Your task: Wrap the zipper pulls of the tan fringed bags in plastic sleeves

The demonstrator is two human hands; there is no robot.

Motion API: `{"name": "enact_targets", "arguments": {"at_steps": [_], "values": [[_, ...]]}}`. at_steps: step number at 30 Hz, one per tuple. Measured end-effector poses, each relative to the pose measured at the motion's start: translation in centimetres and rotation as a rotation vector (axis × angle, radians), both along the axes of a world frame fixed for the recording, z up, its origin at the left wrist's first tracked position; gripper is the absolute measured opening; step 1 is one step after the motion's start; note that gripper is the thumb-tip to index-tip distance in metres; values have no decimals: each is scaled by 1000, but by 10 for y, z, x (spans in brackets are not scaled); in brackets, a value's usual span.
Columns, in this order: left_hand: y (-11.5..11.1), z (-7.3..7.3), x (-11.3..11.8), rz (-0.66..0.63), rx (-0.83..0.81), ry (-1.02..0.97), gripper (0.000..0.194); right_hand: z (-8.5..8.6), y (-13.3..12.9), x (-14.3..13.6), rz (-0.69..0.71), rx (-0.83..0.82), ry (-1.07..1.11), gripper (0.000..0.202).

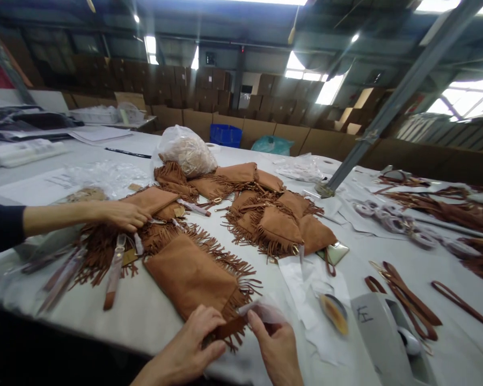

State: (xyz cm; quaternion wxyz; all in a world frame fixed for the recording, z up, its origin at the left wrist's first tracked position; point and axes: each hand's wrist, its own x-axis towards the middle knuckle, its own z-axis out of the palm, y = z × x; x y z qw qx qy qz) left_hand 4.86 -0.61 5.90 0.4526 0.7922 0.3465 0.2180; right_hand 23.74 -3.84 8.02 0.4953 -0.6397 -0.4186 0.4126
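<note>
A brown fringed pouch (193, 276) lies flat in front of me, its fringe along the right and upper edges. At its lower right corner my left hand (191, 340) is closed on a short brown strap (230, 328). Beside it, my right hand (273, 338) pinches a piece of thin translucent wrap (268, 312) at the strap's end. Further left, another person's hand (124, 215) rests on a stack of fringed pouches (153, 199), with plastic-wrapped straps (115, 271) hanging below it.
Behind is a pile of fringed pouches (282, 222) near a stuffed plastic bag (185, 150). To the right are a grey dispenser (386, 338), a brush (334, 313) and loose brown straps (410, 300). A slanted metal post (386, 115) rises from the table (233, 155).
</note>
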Motion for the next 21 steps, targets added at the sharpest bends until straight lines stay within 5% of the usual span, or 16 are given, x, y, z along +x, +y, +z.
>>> {"name": "enact_targets", "arguments": {"at_steps": [7, 15, 18, 21], "values": [[-14, -27, -11, 61, -115, -37, 20, -24, -20, -22, 50, 26, -182, 24], [-13, -16, -6, 135, -132, -164, 19, -66, -33, -49, -24, 144, -230, 22], [-17, -16, -18, 356, -392, -335, 26, -67, -36, -49, 19, 228, -339, 17], [-28, -20, -41, 499, -890, -456, 51, -71, -37, -55, 178, 378, -493, 18]]}}
